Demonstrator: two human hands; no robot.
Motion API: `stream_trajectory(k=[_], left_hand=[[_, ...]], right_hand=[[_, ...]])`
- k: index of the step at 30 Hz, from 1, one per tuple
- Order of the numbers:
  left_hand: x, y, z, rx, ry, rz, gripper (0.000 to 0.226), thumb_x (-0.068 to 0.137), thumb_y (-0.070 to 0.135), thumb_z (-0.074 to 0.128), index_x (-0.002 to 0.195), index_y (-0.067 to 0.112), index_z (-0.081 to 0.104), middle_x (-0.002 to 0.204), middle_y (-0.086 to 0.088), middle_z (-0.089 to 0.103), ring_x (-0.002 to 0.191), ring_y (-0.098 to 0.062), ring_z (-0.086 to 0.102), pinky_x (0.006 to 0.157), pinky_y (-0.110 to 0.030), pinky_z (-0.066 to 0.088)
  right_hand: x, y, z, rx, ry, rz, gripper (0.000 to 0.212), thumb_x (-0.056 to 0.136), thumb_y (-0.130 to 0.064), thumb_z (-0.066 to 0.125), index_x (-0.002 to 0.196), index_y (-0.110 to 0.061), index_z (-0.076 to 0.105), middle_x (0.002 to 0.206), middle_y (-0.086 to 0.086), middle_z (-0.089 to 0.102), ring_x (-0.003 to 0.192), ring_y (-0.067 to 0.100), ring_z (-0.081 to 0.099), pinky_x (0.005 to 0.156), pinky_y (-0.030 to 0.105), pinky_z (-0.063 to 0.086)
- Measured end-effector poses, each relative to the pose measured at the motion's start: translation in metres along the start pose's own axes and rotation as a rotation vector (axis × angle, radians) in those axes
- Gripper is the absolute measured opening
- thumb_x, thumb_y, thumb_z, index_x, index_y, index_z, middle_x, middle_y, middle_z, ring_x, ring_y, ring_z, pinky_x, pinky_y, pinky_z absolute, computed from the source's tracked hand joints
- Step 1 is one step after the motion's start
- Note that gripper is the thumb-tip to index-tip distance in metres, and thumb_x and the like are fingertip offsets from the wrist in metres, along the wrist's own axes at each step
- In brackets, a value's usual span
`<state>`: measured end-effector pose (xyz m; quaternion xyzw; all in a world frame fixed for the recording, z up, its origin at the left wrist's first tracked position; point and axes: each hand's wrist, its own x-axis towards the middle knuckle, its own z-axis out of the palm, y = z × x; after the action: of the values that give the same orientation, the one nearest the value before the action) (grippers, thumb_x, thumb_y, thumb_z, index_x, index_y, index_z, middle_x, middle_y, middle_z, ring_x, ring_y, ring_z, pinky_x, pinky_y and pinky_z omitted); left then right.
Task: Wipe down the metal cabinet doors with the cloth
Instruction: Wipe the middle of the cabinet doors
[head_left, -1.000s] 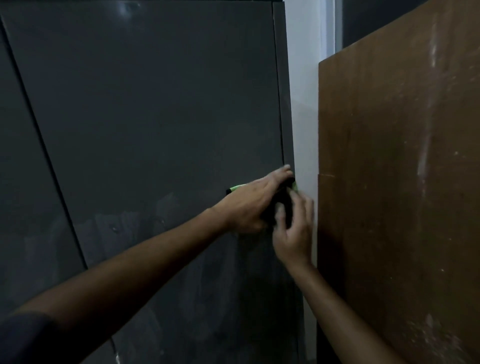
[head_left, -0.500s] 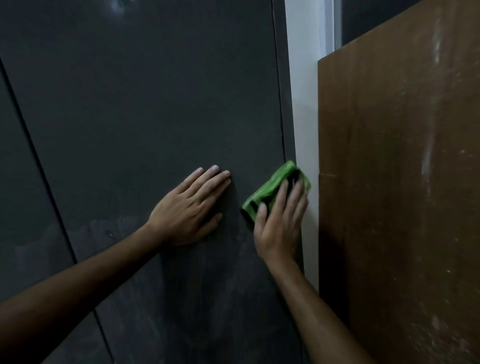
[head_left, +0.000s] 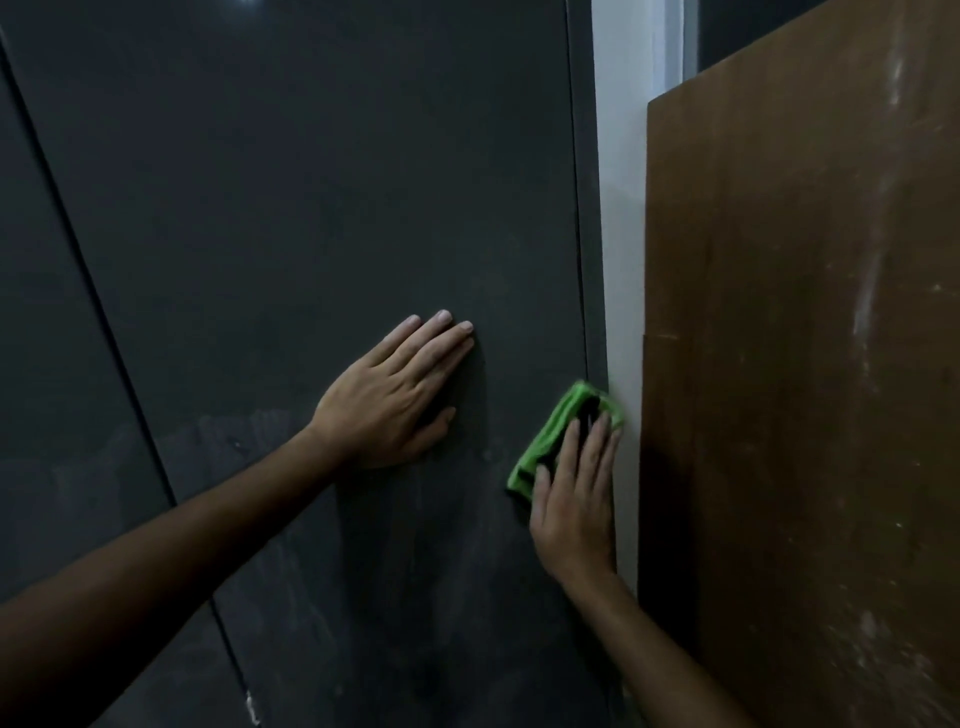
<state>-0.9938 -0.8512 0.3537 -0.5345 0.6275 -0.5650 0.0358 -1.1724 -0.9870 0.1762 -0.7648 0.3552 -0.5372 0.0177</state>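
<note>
The right hand (head_left: 574, 499) is pressing the green cloth (head_left: 558, 439) with straight fingers at the cabinet door (head_left: 322, 208) edge; the left hand (head_left: 389, 397) is bracing flat, fingers open — the cloth may be slipping off onto the white wall strip (head_left: 621, 260).

Left hand (head_left: 390, 400) flat on dark grey cabinet door (head_left: 311, 208), fingers straight, together, pointing up-right. Right hand (head_left: 574, 499) presses folded green cloth (head_left: 550, 436) against door's right edge, fingers extended over cloth. Seam between doors (head_left: 104, 312) runs diagonally at left. White wall strip (head_left: 623, 260) right of cabinet; brown wooden board (head_left: 805, 364) beyond, streaked pale.
</note>
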Motion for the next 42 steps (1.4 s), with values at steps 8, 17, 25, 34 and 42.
stream_trajectory(k=[8, 17, 25, 34, 42], left_hand=[[0.000, 0.002, -0.003, -0.040, 0.014, -0.010, 0.077, 0.106, 0.045, 0.043, 0.164, 0.000, 0.022, 0.174, -0.015, 0.018, 0.163, -0.029, 0.011, 0.132, -0.047, 0.014], [-0.005, 0.005, -0.018, -0.191, 0.038, -0.082, 0.063, 0.100, 0.034, 0.047, 0.152, -0.001, 0.048, 0.160, -0.019, 0.045, 0.156, -0.035, 0.030, 0.130, -0.052, 0.023], [-0.055, 0.019, -0.017, -0.173, 0.015, -0.183, 0.064, 0.099, 0.035, 0.048, 0.154, 0.000, 0.048, 0.162, -0.018, 0.044, 0.156, -0.036, 0.031, 0.128, -0.056, 0.026], [-0.131, 0.038, -0.023, -0.065, 0.033, -0.561, 0.086, 0.094, 0.061, 0.054, 0.162, 0.011, 0.037, 0.169, -0.014, 0.029, 0.159, -0.040, 0.021, 0.129, -0.061, 0.013], [-0.152, 0.037, -0.022, -0.051, -0.089, -0.620, 0.100, 0.091, 0.075, 0.049, 0.167, 0.015, 0.025, 0.176, -0.010, 0.014, 0.162, -0.040, 0.008, 0.128, -0.064, 0.013]], right_hand=[[0.114, -0.035, -0.035, 0.047, 0.090, -0.059, 0.066, 0.108, -0.039, 0.023, 0.162, -0.005, 0.006, 0.169, 0.024, -0.004, 0.156, 0.045, -0.006, 0.127, 0.055, 0.010], [0.021, 0.048, -0.024, -0.313, -0.121, -0.463, 0.083, 0.097, -0.025, 0.060, 0.162, -0.007, 0.013, 0.168, 0.026, 0.002, 0.154, 0.048, 0.007, 0.125, 0.057, 0.018], [0.029, -0.010, -0.016, -0.167, -0.079, -0.472, 0.075, 0.095, -0.026, 0.056, 0.160, -0.006, 0.026, 0.169, 0.022, 0.007, 0.155, 0.048, 0.003, 0.124, 0.059, 0.020], [0.011, -0.024, -0.043, -0.050, -0.051, -0.184, 0.093, 0.075, -0.011, 0.078, 0.156, -0.025, 0.036, 0.160, 0.016, 0.026, 0.128, 0.035, 0.042, 0.100, 0.051, 0.051], [0.044, -0.061, -0.048, 0.172, -0.050, -0.193, 0.070, 0.090, -0.005, 0.069, 0.154, -0.016, 0.044, 0.163, 0.012, 0.024, 0.134, 0.031, 0.036, 0.109, 0.047, 0.049]])
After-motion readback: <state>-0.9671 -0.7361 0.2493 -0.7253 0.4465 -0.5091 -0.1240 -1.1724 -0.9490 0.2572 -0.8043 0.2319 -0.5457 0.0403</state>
